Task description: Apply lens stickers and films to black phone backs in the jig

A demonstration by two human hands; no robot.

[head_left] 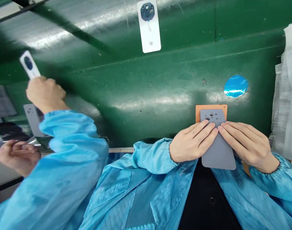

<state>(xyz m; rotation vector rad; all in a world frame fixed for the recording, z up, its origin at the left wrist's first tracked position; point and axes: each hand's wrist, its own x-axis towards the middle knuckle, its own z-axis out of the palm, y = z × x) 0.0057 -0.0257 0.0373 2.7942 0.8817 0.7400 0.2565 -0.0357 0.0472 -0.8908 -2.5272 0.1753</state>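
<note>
A grey phone back cover [219, 153] with small camera cutouts at its top lies over an orange block [198, 111]. Its lower end reaches toward my body. My left hand [195, 140] bears on the cover from the left, fingers stretched together and tips near the cutouts. From the other side, my right hand [250, 143] grips the cover's right edge with its fingertips on top. Both thumbs are hidden, and the two hands' fingertips nearly meet at the cover's middle.
A white phone back cover [150, 36] with a dark camera ring lies farther up the green table [136, 83]. A round blue film piece [236, 86] is beyond my right hand, and white cloth [288, 89] hangs rightmost. At left, a co-worker's hand [46, 94] holds another white cover [29, 64].
</note>
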